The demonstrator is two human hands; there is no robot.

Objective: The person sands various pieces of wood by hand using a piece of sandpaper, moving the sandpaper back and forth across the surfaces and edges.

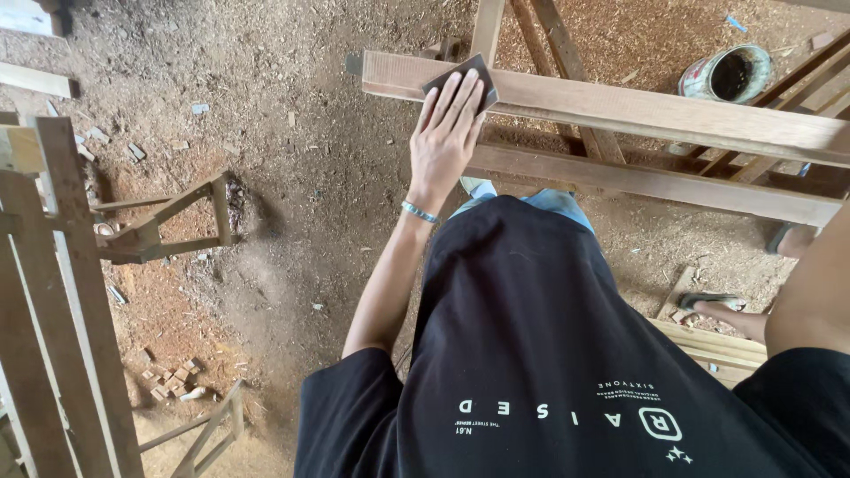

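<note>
My left hand [447,133] lies flat, fingers forward, on a dark sheet of sandpaper [460,75], pressing it onto the top face of a long wooden beam [637,111]. That beam runs from the upper middle down to the right edge. A second, lower beam [655,184] runs parallel beneath it. A thin bracelet circles my left wrist. Of my right side, only the forearm [815,283] shows at the right edge; the hand itself is out of frame. My black shirt fills the lower middle.
Sawdust covers the dirt floor. An open tin can [730,73] stands at the upper right. Wooden frames [62,310] lean at the left, near a small wooden trestle [168,221] and wood scraps [173,381]. A sandalled foot [722,305] rests by stacked planks [708,345].
</note>
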